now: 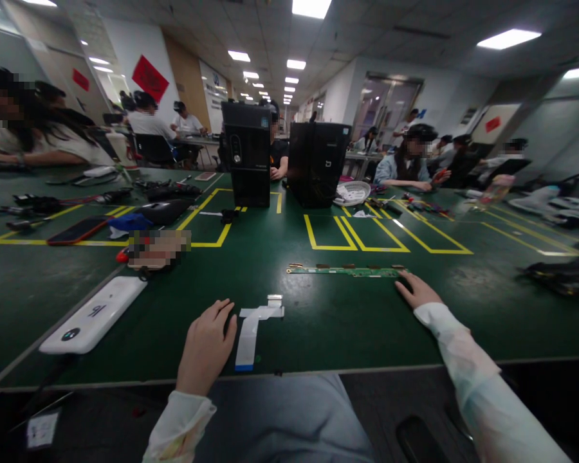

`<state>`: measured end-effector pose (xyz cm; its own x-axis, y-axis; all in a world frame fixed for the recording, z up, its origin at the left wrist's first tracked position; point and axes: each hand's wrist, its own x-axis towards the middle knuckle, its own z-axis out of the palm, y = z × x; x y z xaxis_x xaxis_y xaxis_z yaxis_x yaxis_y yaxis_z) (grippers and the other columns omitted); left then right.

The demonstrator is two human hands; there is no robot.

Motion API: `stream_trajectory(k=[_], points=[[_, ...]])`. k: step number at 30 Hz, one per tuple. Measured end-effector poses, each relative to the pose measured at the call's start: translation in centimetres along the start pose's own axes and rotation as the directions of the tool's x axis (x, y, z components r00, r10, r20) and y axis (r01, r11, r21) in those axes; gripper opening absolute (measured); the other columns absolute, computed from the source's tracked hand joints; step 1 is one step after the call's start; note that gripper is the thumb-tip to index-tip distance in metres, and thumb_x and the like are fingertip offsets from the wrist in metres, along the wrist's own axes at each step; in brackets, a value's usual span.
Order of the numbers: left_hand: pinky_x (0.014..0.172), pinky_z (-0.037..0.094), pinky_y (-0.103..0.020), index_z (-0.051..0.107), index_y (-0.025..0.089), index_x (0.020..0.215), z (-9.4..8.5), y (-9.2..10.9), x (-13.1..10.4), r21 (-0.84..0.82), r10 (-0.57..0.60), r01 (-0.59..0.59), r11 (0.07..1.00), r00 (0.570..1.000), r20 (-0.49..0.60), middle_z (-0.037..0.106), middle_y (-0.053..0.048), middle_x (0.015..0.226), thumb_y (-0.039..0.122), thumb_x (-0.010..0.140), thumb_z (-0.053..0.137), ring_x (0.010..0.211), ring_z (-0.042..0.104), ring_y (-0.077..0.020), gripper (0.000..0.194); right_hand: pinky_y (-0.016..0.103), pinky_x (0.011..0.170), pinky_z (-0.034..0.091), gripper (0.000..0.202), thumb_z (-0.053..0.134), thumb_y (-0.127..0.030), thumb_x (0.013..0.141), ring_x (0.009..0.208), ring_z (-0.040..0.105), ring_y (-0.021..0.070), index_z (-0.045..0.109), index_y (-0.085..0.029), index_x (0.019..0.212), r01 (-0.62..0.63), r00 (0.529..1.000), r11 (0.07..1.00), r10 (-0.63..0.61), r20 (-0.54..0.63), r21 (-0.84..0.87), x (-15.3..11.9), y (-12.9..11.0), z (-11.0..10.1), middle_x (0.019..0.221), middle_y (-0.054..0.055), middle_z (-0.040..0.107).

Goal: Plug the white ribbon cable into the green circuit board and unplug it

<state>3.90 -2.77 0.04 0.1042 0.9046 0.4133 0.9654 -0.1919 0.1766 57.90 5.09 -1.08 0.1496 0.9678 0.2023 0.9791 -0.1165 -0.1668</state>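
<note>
A long, narrow green circuit board lies crosswise on the green tabletop, with connectors along its far edge. At its right end is my right hand, thumb apart from the fingers and fingertips touching or just over the strip. A white flat ribbon cable lies nearer to me, bent at an angle, with a blue-edged end and a connector at the other. Just left of this cable my left hand is palm down over the table, fingers loosely extended and holding nothing.
A white power bank lies at the left, near an orange-edged phone. Two black computer towers stand across the table, beside a white basket. Cables clutter the far left. Several people sit around.
</note>
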Motion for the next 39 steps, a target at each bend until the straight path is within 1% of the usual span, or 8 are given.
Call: stream_trajectory(k=[7,11,14,23,27,35,37,39], points=[[0.095,0.046,-0.044,0.061,0.012,0.120,0.0,0.0,0.0,0.002,-0.001,0.001,1.000,1.000,0.003,0.061,-0.014,0.126,0.031,0.094,0.039,0.119,0.055,-0.0283,0.039,0.043,0.106,0.038,0.055,0.046,-0.045,0.086,0.123,0.050,0.0278,0.054,-0.011,0.129,0.104,0.990,0.993,-0.108,-0.091,-0.047,0.0,0.3,0.9,0.131,0.016,0.056],[0.095,0.047,-0.044,0.061,0.011,0.119,0.1,-0.1,0.0,-0.005,0.009,-0.009,1.000,1.000,-0.011,0.062,-0.014,0.125,0.030,0.093,0.040,0.118,0.055,-0.0280,0.038,0.046,0.101,0.043,0.053,0.045,-0.046,0.086,0.117,0.055,0.0302,0.058,-0.010,0.123,0.164,0.972,0.986,-0.169,-0.163,-0.044,0.1,-0.9,1.6,0.123,0.019,0.060],[0.094,0.047,-0.044,0.061,0.010,0.119,0.1,-0.1,0.1,0.001,0.011,-0.011,1.000,1.000,-0.012,0.062,-0.015,0.125,0.030,0.093,0.040,0.118,0.056,-0.0283,0.039,0.048,0.100,0.043,0.052,0.045,-0.046,0.087,0.117,0.054,0.0308,0.058,-0.012,0.123,0.208,0.958,0.977,-0.213,-0.192,-0.047,0.0,-2.6,2.1,0.125,0.019,0.059],[0.094,0.047,-0.045,0.060,0.011,0.120,0.1,-0.2,0.0,0.008,0.010,-0.010,1.000,1.000,-0.007,0.062,-0.014,0.125,0.030,0.093,0.040,0.118,0.055,-0.0283,0.039,0.048,0.101,0.042,0.057,0.041,-0.047,0.089,0.117,0.051,0.0315,0.053,-0.010,0.131,0.359,0.920,0.933,-0.359,-0.160,-0.029,-0.9,-8.5,2.4,0.128,0.019,0.056],[0.094,0.047,-0.044,0.061,0.011,0.120,0.2,-0.3,0.0,0.007,0.019,-0.019,1.000,1.000,-0.010,0.062,-0.015,0.125,0.030,0.093,0.040,0.118,0.055,-0.0280,0.039,0.049,0.104,0.040,0.057,0.039,-0.045,0.091,0.122,0.048,0.0305,0.048,-0.011,0.136,0.476,0.874,0.879,-0.470,-0.124,0.018,-1.3,-10.3,2.3,0.133,0.018,0.052],[0.095,0.046,-0.044,0.060,0.010,0.120,0.2,-0.1,0.0,0.004,0.015,-0.015,1.000,1.000,-0.017,0.062,-0.015,0.125,0.030,0.094,0.039,0.118,0.055,-0.0281,0.039,0.050,0.108,0.035,0.058,0.040,-0.044,0.093,0.131,0.039,0.0284,0.040,-0.013,0.142,0.672,0.738,0.730,-0.673,-0.044,0.126,-2.1,-14.2,1.6,0.143,0.016,0.043],[0.094,0.047,-0.044,0.061,0.010,0.119,0.2,-0.1,0.0,0.000,0.015,-0.015,1.000,1.000,-0.020,0.062,-0.015,0.124,0.030,0.093,0.039,0.118,0.055,-0.0283,0.039,0.051,0.108,0.035,0.057,0.040,-0.043,0.093,0.130,0.040,0.0284,0.041,-0.013,0.142,0.685,0.727,0.717,-0.685,-0.049,0.130,-2.4,-15.5,1.7,0.142,0.017,0.044],[0.093,0.047,-0.044,0.061,0.010,0.118,0.2,-0.1,0.0,-0.001,0.016,-0.016,1.000,1.000,-0.022,0.062,-0.015,0.124,0.029,0.093,0.040,0.118,0.055,-0.0285,0.038,0.052,0.108,0.035,0.057,0.039,-0.043,0.094,0.130,0.041,0.0287,0.041,-0.013,0.141,0.672,0.740,0.732,-0.670,-0.062,0.112,-2.6,-16.8,1.9,0.141,0.018,0.044]])
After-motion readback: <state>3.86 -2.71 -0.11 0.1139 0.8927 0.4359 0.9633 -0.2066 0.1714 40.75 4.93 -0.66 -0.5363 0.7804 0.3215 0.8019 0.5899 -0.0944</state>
